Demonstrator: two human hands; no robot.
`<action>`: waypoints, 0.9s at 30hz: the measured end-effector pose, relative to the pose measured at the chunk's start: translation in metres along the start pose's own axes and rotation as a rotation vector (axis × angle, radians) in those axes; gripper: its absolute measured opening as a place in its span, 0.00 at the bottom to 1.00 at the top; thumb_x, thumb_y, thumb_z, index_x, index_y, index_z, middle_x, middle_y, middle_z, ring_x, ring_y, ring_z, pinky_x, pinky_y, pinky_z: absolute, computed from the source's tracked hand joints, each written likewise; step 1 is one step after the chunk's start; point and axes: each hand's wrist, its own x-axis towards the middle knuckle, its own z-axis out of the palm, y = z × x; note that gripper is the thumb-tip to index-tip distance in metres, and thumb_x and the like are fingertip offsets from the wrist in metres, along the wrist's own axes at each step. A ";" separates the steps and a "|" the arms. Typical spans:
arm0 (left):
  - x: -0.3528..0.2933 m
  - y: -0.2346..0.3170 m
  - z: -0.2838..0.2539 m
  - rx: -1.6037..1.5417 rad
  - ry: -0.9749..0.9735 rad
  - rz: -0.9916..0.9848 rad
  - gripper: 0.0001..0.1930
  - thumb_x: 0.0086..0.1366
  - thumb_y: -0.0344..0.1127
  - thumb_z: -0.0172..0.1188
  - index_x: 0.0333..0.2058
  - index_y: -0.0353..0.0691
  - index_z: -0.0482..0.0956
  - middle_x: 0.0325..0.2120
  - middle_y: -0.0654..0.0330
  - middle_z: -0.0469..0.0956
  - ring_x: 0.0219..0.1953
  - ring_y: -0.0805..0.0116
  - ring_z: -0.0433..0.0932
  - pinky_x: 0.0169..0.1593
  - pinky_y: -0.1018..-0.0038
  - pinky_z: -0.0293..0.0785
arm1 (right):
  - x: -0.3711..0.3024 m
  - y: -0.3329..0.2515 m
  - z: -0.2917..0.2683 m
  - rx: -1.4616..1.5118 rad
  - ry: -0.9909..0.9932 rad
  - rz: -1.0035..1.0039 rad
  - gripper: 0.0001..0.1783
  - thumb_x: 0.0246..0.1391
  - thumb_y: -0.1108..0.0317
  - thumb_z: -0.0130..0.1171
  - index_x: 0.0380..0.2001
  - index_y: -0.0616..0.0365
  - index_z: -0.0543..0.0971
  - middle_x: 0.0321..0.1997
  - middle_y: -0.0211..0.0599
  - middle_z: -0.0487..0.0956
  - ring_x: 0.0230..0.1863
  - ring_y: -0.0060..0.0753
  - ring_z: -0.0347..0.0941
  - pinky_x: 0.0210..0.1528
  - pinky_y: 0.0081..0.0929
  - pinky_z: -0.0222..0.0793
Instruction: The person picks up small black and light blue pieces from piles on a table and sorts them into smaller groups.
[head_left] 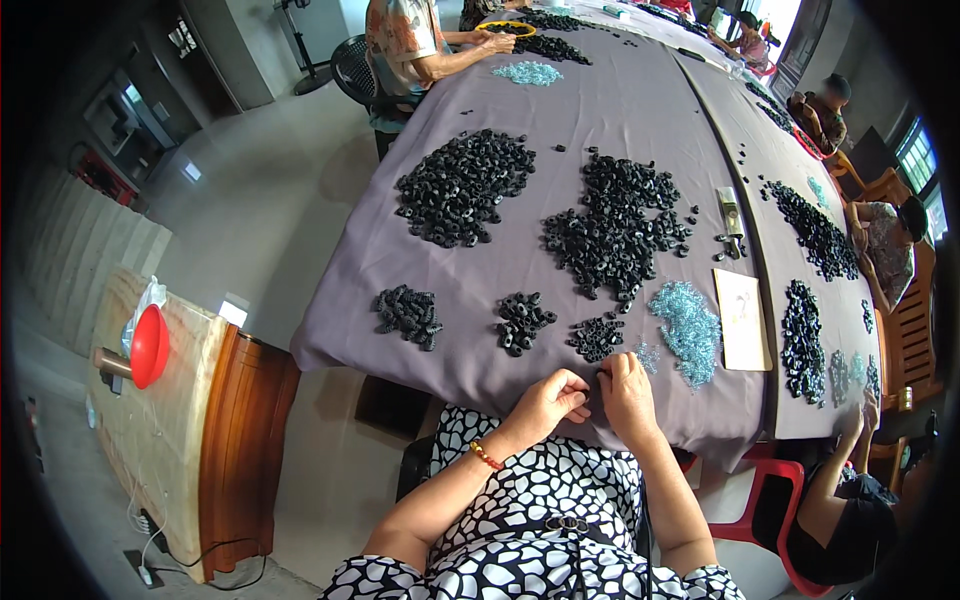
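Left hand [553, 402] and right hand [627, 392] pinch closed, near each other at the table's [465, 378] edge, probably for fine control; can't tell what's gripped. Black parts [597, 340] heap just beyond, bluish pieces [688, 335] alongside, presumably for easy reach.

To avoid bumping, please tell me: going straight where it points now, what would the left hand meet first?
Probably the right hand, close ahead of the left hand; whether both are equally high is unclear.
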 end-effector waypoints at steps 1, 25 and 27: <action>0.000 0.000 0.000 0.022 -0.003 -0.003 0.10 0.76 0.32 0.54 0.48 0.31 0.73 0.40 0.57 0.80 0.41 0.67 0.84 0.45 0.73 0.83 | 0.000 -0.002 -0.001 0.011 -0.020 0.024 0.13 0.54 0.76 0.61 0.41 0.60 0.71 0.40 0.48 0.73 0.44 0.56 0.73 0.48 0.47 0.69; 0.007 -0.006 -0.002 -0.123 0.073 -0.011 0.11 0.76 0.35 0.54 0.49 0.34 0.72 0.38 0.58 0.79 0.30 0.75 0.80 0.31 0.81 0.78 | 0.000 0.000 -0.011 0.020 -0.003 0.032 0.12 0.53 0.77 0.61 0.40 0.61 0.72 0.37 0.47 0.76 0.41 0.55 0.74 0.47 0.46 0.69; 0.006 -0.006 -0.003 -0.117 0.071 -0.011 0.11 0.76 0.35 0.54 0.48 0.34 0.72 0.37 0.58 0.80 0.29 0.76 0.79 0.31 0.81 0.77 | 0.000 -0.002 -0.013 0.049 -0.006 0.040 0.13 0.53 0.77 0.61 0.41 0.61 0.71 0.37 0.47 0.76 0.40 0.55 0.74 0.47 0.46 0.70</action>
